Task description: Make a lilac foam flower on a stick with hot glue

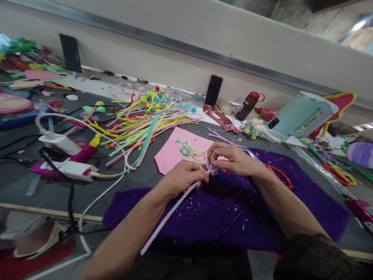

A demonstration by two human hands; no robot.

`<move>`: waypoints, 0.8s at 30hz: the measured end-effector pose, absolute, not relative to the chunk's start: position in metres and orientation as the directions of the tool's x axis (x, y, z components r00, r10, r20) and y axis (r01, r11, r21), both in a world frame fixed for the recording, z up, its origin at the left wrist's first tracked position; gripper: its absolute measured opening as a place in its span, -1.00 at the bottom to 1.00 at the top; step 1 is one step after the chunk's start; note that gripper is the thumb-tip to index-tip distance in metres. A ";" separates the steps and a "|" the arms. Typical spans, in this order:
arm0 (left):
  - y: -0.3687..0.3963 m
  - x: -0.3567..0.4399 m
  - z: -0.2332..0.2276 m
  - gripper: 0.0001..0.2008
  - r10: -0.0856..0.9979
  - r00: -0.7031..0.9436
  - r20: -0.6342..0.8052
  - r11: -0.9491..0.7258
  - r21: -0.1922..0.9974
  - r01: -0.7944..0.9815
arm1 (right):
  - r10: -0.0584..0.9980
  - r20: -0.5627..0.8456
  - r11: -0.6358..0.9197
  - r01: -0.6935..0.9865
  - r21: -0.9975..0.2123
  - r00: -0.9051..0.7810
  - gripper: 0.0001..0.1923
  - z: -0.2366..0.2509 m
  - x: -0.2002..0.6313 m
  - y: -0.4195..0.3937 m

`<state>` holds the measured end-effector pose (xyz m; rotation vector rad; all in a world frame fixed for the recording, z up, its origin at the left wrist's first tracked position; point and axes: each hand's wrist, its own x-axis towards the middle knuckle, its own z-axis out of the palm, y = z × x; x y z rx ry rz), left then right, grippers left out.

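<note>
Above the purple cloth [204, 214] at six o'clock, we see the left hand [182, 177] pinching a lilac pipe cleaner [169, 212] near its coiled tip, which the right hand [230, 157] pinches too. At twelve o'clock lies a pink sheet [171, 153] holding small coloured bits; at one o'clock stands a capped brown bottle [247, 105], contents unseen.

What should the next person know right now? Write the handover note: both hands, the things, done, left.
Left hand: pinches the pale lilac pipe cleaner near its top; the stem trails toward the body.
Right hand: fingers closed on the curled lilac end.
Things: over the purple cloth; pink sheet with cut bits behind; loose pile of pipe cleaners far left.
Done: end partly curled.
Left: long stem straight.
</note>
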<state>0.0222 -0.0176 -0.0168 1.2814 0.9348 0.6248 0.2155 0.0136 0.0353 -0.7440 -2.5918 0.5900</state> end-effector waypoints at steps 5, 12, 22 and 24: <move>-0.018 0.022 -0.017 -0.84 0.829 0.509 -0.231 0.208 0.973 0.104 | 0.570 0.239 0.774 0.416 -0.477 -0.786 -0.86 0.034 0.214 0.013; -0.017 0.021 -0.016 -0.82 0.847 0.472 -0.243 0.217 0.970 0.109 | 0.610 0.293 0.726 0.371 -0.579 -0.736 -0.89 0.035 0.217 0.013; -0.018 0.018 -0.009 -0.75 0.922 0.366 -0.124 0.202 0.962 -0.182 | 0.880 0.464 0.474 0.134 -0.870 -0.097 -0.85 0.030 0.220 0.008; -0.019 0.017 -0.009 -0.74 0.947 0.311 -0.083 0.156 0.963 -0.219 | 0.931 0.349 0.355 0.046 -0.934 -0.103 -0.83 0.021 0.211 0.000</move>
